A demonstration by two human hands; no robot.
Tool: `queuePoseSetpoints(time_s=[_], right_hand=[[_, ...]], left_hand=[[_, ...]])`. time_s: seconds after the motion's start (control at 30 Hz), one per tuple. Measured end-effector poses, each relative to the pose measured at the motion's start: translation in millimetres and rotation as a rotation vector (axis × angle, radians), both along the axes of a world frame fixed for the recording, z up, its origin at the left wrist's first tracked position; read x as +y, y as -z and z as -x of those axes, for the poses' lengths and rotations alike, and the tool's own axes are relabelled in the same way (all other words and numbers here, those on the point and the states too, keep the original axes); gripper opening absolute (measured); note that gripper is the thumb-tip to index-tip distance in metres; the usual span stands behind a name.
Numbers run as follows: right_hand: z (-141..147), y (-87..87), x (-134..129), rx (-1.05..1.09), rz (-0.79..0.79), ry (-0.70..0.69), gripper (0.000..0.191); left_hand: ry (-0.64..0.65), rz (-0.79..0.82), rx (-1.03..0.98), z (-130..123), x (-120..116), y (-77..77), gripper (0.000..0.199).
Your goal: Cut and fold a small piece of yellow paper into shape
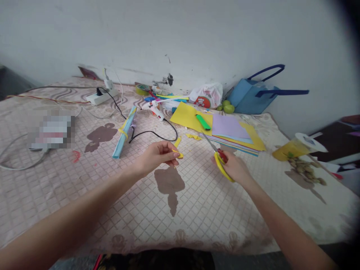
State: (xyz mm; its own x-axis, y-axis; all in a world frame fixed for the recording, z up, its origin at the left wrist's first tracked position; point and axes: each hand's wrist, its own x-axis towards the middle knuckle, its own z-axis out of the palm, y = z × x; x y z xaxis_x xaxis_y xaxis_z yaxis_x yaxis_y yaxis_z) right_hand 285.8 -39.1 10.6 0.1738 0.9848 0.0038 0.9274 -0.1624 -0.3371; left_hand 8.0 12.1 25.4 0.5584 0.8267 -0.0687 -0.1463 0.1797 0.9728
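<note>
Pinched in the fingers of my left hand (157, 155) is a small piece of yellow paper (177, 153), held above the patterned tablecloth (135, 213). My right hand (234, 168) grips yellow-and-red-handled scissors (222, 165), their blades pointing up and left, away from the paper piece. Yellow paper scraps (193, 137) lie on the cloth between the two hands, a little farther back. Left of my left hand rests a rolled light-blue paper tube (120, 144) with a yellow strip around it.
Behind the hands lie a white glue gun (156, 111), coloured paper sheets (229, 125) and a green utility knife (203, 122). A power strip (99, 97) stands back left. A blue bag (247, 97), a yellow drink cup (292, 148) and a brown heap (303, 168) are on the right.
</note>
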Motion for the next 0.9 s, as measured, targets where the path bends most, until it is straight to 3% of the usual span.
queuePoseSetpoints(time_s=[0.1, 0.17, 0.3, 0.4, 0.47, 0.53, 0.67, 0.77, 0.9], right_hand=[[-31, 9.4, 29, -0.254, 0.032, 0.139, 0.055], [-47, 14.4, 41, -0.340, 0.025, 0.173, 0.054], [-68, 16.5, 49, -0.357, -0.001, 0.067, 0.047], [-66, 7.3, 46, -0.386, -0.057, -0.031, 0.046], [-48, -3.2, 42, -0.317, -0.167, -0.070, 0.039], [-17, -15.0, 37, -0.015, -0.238, -0.162, 0.031], [54, -33.2, 29, 0.630, -0.032, -0.497, 0.024], [86, -36.0, 29, 0.746, 0.052, -0.582, 0.024], [99, -28.2, 34, 0.759, 0.041, -0.562, 0.025]], left_hand=[[0.027, -0.049, 0.023, 3, 2, 1.8, 0.019], [0.054, -0.056, 0.016, 4, 3, 2.7, 0.018], [0.090, -0.048, -0.009, 6, 3, 5.2, 0.017], [0.104, -0.035, -0.002, 7, 3, 7.4, 0.017], [0.105, -0.028, 0.010, 7, 3, 9.0, 0.017], [0.101, -0.024, 0.015, 7, 3, 10.5, 0.018], [0.080, -0.014, 0.026, 8, 3, 13.1, 0.018], [0.047, 0.027, 0.009, 12, 3, 15.7, 0.017], [0.024, 0.081, -0.022, 18, 4, 21.3, 0.017]])
